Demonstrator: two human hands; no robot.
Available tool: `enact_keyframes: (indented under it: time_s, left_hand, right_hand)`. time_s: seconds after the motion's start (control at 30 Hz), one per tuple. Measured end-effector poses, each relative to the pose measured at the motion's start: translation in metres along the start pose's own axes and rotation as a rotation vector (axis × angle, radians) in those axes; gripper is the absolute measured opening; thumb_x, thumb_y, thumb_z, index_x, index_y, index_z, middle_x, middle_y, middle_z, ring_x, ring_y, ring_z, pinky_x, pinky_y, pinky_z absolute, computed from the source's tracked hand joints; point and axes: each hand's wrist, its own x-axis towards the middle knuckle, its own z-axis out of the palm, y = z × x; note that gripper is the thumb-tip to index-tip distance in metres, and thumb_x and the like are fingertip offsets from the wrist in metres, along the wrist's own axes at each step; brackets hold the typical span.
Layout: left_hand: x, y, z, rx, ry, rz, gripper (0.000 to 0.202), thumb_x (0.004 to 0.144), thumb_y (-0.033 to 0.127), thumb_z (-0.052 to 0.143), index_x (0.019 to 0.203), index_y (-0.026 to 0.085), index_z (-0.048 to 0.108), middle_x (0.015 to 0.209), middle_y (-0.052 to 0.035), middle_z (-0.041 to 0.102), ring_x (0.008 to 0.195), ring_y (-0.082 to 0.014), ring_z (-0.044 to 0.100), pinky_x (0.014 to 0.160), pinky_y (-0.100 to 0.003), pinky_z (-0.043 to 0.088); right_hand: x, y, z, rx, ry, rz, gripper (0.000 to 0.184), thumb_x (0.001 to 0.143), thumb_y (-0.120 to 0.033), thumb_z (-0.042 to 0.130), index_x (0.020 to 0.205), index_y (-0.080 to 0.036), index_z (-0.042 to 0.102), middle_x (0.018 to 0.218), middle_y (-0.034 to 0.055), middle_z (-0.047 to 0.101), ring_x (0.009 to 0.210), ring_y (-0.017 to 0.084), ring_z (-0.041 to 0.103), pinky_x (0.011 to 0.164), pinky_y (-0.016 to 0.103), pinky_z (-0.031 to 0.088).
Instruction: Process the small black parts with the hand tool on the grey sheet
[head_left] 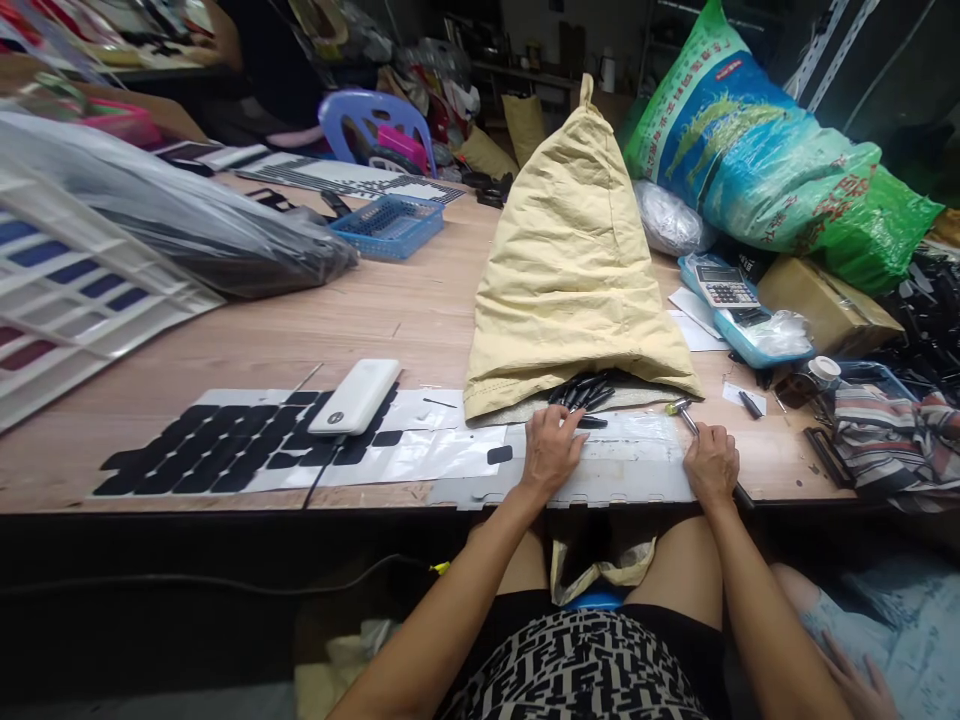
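My left hand (551,449) rests on a white sheet (622,470) at the table's front edge, its fingertips pinching a small black part (592,422). Just beyond it, several black parts (585,391) spill from the mouth of a tall yellow cloth sack (570,260). My right hand (712,462) is closed round a metal tool (686,412) that points away toward the sack's right corner.
A white power bank (356,396) lies on a sheet of black pads (247,445) to the left. Farther back are a blue basket (390,225), a grey plastic-wrapped bundle (172,215) and a calculator (725,284). A green printed bag (765,160) leans at the right.
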Motion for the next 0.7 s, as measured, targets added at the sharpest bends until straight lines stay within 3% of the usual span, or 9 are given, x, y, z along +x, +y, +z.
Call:
enact_keyframes:
  time_s: [0.13, 0.33, 0.43, 0.57, 0.7]
  left_hand:
    - [0.016, -0.003, 0.01, 0.031, -0.064, 0.043, 0.02, 0.087, 0.023, 0.065, 0.107, 0.023, 0.07, 0.11, -0.0123, 0.057, 0.108, -0.0324, 0.047, 0.094, -0.047, 0.038]
    - [-0.01, 0.008, 0.029, -0.139, -0.158, 0.061, 0.017, 0.089, 0.028, 0.066, 0.105, 0.024, 0.067, 0.103, -0.0059, 0.064, 0.102, -0.0267, 0.051, 0.092, -0.042, 0.038]
    - [-0.012, 0.008, 0.032, -0.245, -0.156, 0.014, 0.017, 0.085, 0.029, 0.071, 0.1, 0.023, 0.068, 0.099, -0.0037, 0.065, 0.098, -0.0239, 0.053, 0.091, -0.039, 0.04]
    - [-0.006, 0.003, 0.033, -0.3, -0.134, -0.01, 0.016, 0.081, 0.028, 0.075, 0.094, 0.022, 0.069, 0.094, -0.0028, 0.066, 0.095, -0.0227, 0.053, 0.091, -0.037, 0.041]
    - [-0.004, 0.002, 0.033, -0.302, -0.129, -0.022, 0.018, 0.08, 0.029, 0.077, 0.095, 0.022, 0.071, 0.094, -0.0029, 0.066, 0.096, -0.0227, 0.053, 0.091, -0.036, 0.041]
  right_hand:
    - [-0.001, -0.001, -0.001, -0.008, -0.012, -0.001, 0.031, 0.095, -0.02, 0.045, 0.12, -0.02, 0.064, 0.106, 0.0101, 0.058, 0.093, 0.023, 0.046, 0.075, 0.035, 0.03]
    - [0.0, 0.0, -0.002, 0.008, -0.044, 0.005, 0.032, 0.097, -0.021, 0.043, 0.121, -0.018, 0.063, 0.105, 0.0112, 0.057, 0.094, 0.023, 0.046, 0.075, 0.035, 0.032]
    - [0.001, 0.002, -0.004, 0.04, -0.078, 0.008, 0.033, 0.096, -0.02, 0.044, 0.121, -0.018, 0.065, 0.104, 0.0117, 0.058, 0.094, 0.024, 0.047, 0.077, 0.035, 0.035]
    - [-0.012, -0.008, -0.014, 0.292, -0.082, 0.016, 0.035, 0.095, -0.02, 0.043, 0.121, -0.017, 0.066, 0.1, 0.0111, 0.06, 0.097, 0.024, 0.052, 0.084, 0.034, 0.043]
    - [-0.04, -0.037, -0.034, 0.679, -0.077, -0.121, 0.039, 0.1, -0.03, 0.039, 0.129, -0.017, 0.062, 0.109, 0.0115, 0.062, 0.103, 0.021, 0.058, 0.094, 0.034, 0.048]
